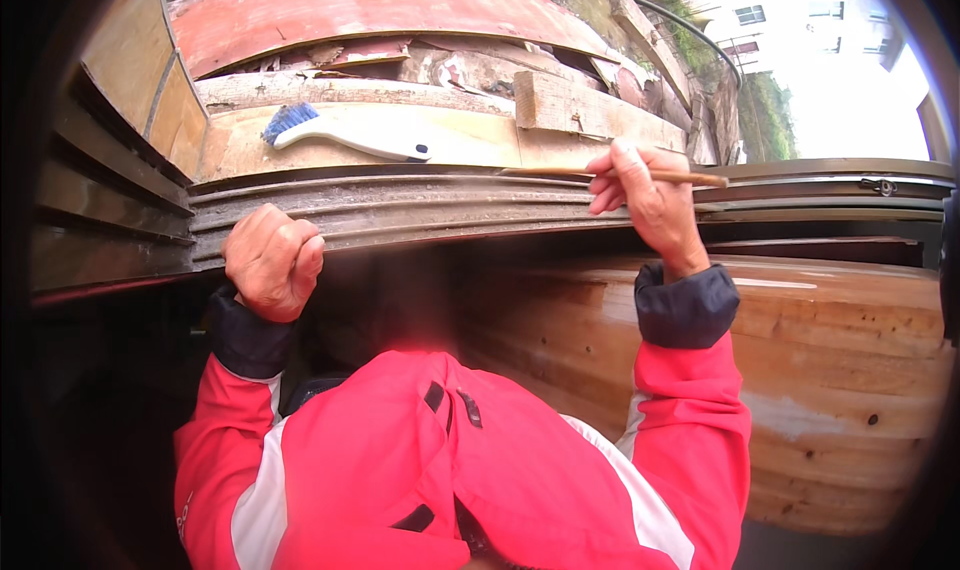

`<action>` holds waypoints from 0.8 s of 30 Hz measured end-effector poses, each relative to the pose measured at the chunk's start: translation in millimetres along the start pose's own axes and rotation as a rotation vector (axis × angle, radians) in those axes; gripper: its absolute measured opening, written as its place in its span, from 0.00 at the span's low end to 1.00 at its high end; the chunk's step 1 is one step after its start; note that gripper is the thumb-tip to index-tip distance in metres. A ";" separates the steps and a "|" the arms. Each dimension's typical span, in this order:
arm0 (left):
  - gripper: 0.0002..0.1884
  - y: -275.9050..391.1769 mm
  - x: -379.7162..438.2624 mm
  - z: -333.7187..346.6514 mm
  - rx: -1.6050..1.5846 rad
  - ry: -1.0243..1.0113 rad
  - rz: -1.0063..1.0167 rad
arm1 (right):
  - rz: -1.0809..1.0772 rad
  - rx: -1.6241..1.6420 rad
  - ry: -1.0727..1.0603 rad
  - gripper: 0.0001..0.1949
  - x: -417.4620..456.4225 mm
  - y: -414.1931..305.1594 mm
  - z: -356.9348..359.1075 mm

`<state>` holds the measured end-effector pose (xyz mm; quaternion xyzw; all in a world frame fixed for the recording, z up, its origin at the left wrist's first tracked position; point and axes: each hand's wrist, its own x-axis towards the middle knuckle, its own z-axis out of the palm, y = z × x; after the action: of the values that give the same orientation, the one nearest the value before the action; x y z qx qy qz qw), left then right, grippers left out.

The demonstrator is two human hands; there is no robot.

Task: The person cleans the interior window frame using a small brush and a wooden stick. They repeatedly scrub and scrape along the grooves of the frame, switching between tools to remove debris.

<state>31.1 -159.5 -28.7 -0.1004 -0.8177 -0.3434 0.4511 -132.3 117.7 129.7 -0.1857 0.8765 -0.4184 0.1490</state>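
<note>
My left hand (274, 262) is curled into a fist at the inner edge of a window track (390, 208), near its left end. Nothing shows between its fingers. A thin wooden stick (697, 177) is held in my right hand (646, 202), above the right part of the track. The stick lies nearly level, and its thin end points left over the track's outer edge. Grey dirt lines the grooves of the track. On the tan ledge outside lies a white-handled brush (352, 139) with blue bristles, its head to the left.
Sliding window frames (825, 189) with a latch stand at the right. Outside are a sawn timber block (559, 104), a large reddish board (375, 7) and weathered planks. A varnished wooden surface (825, 360) extends inside at the right. A tiled wall (176, 112) rises at the left.
</note>
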 end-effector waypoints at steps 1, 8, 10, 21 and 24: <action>0.10 -0.2 -0.4 -0.4 -0.004 0.003 0.000 | 0.013 -0.029 0.026 0.17 3.5 -2.5 -6.8; 0.07 0.3 -0.3 -0.5 0.014 -0.003 -0.014 | -0.038 -0.006 -0.133 0.16 1.8 -7.9 26.3; 0.07 0.6 1.2 0.0 0.018 0.007 -0.011 | 0.008 -0.068 -0.105 0.16 9.8 -15.6 23.6; 0.06 1.4 0.1 2.8 0.056 0.014 -0.016 | 0.008 -0.094 -0.098 0.16 14.5 -24.5 30.5; 0.06 1.3 0.1 3.5 0.058 0.025 -0.018 | -0.241 -0.204 -0.184 0.16 16.6 -27.5 64.3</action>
<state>29.3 -156.2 -29.3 -0.0755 -0.8226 -0.3246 0.4606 -114.7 50.7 110.6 -0.3412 0.8683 -0.3236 0.1578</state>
